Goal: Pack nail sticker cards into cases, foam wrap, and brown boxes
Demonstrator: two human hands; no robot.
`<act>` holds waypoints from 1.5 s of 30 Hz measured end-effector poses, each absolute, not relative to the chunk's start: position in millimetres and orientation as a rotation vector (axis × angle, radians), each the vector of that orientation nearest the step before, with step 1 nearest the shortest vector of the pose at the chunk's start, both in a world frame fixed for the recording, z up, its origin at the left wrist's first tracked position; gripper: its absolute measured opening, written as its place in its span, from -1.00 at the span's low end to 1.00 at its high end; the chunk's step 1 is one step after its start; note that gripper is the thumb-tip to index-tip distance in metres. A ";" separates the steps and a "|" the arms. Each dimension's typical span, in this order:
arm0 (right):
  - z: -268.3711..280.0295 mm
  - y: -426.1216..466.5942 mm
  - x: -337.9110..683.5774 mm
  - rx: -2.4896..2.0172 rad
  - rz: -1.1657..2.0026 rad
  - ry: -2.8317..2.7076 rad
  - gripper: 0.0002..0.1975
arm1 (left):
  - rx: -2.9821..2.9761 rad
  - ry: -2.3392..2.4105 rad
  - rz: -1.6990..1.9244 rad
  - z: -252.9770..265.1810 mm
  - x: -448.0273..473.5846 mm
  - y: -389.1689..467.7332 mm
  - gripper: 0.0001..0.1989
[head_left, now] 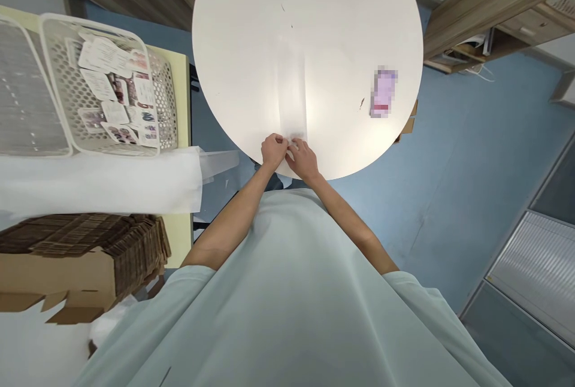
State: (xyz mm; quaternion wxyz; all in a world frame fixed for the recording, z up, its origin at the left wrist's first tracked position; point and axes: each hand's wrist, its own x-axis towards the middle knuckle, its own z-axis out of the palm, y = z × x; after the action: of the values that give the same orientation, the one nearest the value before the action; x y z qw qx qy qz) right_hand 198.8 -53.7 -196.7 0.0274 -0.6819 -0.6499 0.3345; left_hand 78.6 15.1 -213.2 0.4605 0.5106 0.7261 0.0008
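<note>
A long, narrow translucent plastic sheet (291, 90) lies flat on the round white table (238, 33), running away from me. At its near end, close to the table's front edge, my left hand (274, 151) has its fingers pinched on the sheet's end. My right hand (304, 160) is right beside it, fingers bent and closed on the same end. The fingertips of both hands almost meet, and exactly what lies between them is hard to make out. A pixelated pink-purple item (383, 93) rests on the table to the right.
At left, a pale yellow table (182, 195) bears a white perforated basket (166, 99) of small carded packets (112, 111). Nearer are a white wrapping roll (103, 183) and stacked flattened cardboard boxes (85, 267). Wooden furniture (494, 3) stands at far right on the blue floor (467, 135).
</note>
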 end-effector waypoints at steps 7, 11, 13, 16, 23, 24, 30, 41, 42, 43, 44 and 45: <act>-199.0 -44.0 230.6 -2.390 1.016 -1.469 -0.63 | 1.301 1.810 -0.026 -220.6 76.3 11.1 -0.90; -208.8 -35.4 236.7 -2.417 1.146 -1.325 -0.66 | 1.339 1.811 -0.043 -222.2 76.8 7.8 -0.84; -212.2 -32.7 235.9 -2.414 1.203 -1.274 -0.71 | 1.350 1.829 -0.058 -223.2 78.6 6.5 -0.84; -215.4 -30.9 234.3 -2.402 1.257 -1.180 -0.76 | 1.385 1.881 -0.039 -226.4 81.9 5.3 -0.96; -221.2 -30.4 234.5 -2.343 1.301 -0.969 -0.80 | 1.957 1.357 0.170 -240.3 76.9 8.7 -0.63; -222.0 -30.2 234.5 -2.338 1.304 -0.955 -0.79 | 2.010 1.270 0.178 -242.1 74.3 8.6 -0.58; -226.5 -31.3 236.6 -2.325 1.316 -0.916 -0.77 | 2.121 0.995 0.127 -246.4 56.7 -3.9 -0.41; -236.4 -29.8 248.2 -2.314 1.451 -0.847 -0.70 | 2.169 0.963 -0.009 -237.8 60.4 2.5 -0.28; -233.2 -29.3 249.0 -2.327 1.442 -0.916 -0.70 | 2.158 0.983 -0.010 -236.7 62.0 3.8 -0.28; -228.9 -29.2 249.9 -2.337 1.420 -1.002 -0.71 | 2.147 0.996 -0.011 -235.3 63.4 5.0 -0.27; -223.7 -29.4 250.9 -2.340 1.382 -1.101 -0.71 | 2.134 1.004 -0.011 -233.7 64.6 6.4 -0.26; -218.2 -30.1 252.1 -2.329 1.332 -1.212 -0.71 | 2.119 1.009 -0.011 -231.8 65.6 8.0 -0.24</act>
State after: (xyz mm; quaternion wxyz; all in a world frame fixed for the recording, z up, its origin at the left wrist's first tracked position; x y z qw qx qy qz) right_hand 252.1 -30.1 -218.2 0.0988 -0.7872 -0.4098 0.4501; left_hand 65.6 8.0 -231.8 0.3869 0.8325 0.3966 -0.0042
